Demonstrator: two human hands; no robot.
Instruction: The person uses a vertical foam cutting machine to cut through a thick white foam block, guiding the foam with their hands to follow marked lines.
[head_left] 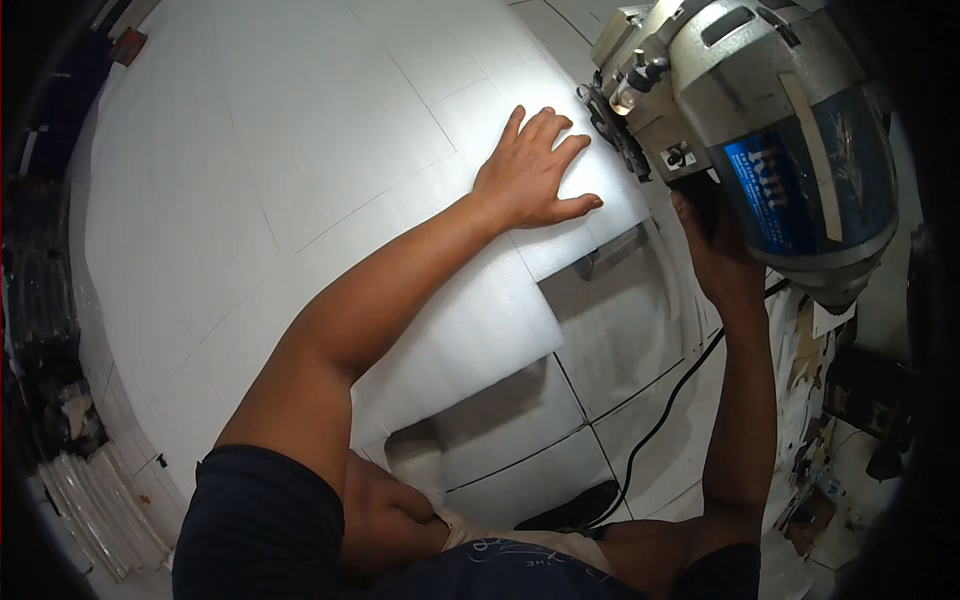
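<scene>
A broad white foam sheet (250,130), marked with thin pen lines, spreads across the left and middle. My left hand (535,175) lies flat on it with the fingers spread, just left of the machine's base. At the upper right stands a large electric cutting machine (690,110) with a metal head and a blue-labelled motor body, beside the sheet's right edge. My right hand (728,265) grips it from below, around a dark handle; most of those fingers are hidden behind the machine. The near edge of the foam is stepped, with a corner cut out.
A black cable (660,415) curves from near my right forearm toward a dark shoe (570,508). Pale tiles (520,455) show below the foam. Plastic-wrapped bundles (105,515) lie at the lower left, and assorted scraps (810,510) at the lower right.
</scene>
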